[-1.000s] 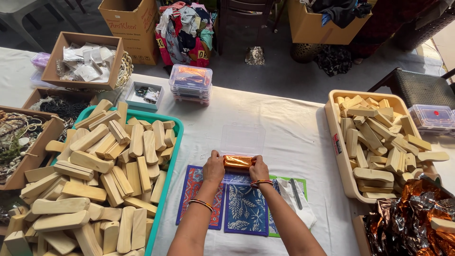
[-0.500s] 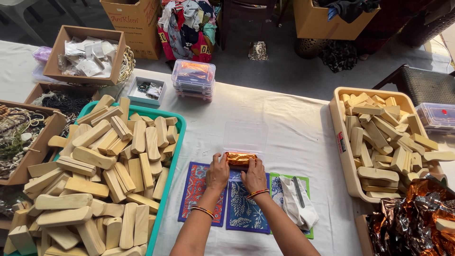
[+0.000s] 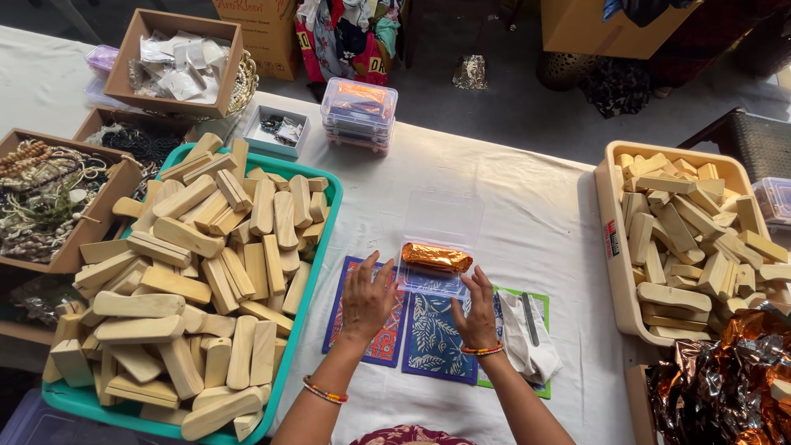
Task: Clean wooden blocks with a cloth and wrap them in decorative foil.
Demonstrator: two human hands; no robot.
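— Where is the copper-foil-wrapped oblong bar (image 3: 437, 257) as you stand at the white cloth-covered table (image 3: 527, 206)?

— It lies in the bottom half of the clear shallow plastic box (image 3: 441, 243), whose lid stands open behind it. Your hands have no hold on it.

— And your hands?

— Your left hand (image 3: 367, 301) is spread flat, fingers wide, over the red and blue patterned mat (image 3: 387, 338), just left of the box. Your right hand (image 3: 480, 309) is open too, over the dark blue leaf-print mat (image 3: 428, 338), fingertips near the box's front edge. The bar sits just beyond and between them, apart from both.

— Around you?

— A teal plastic tray (image 3: 325, 222) of pale wooden blocks at your left, a cream tub (image 3: 614, 247) of the same at your right.
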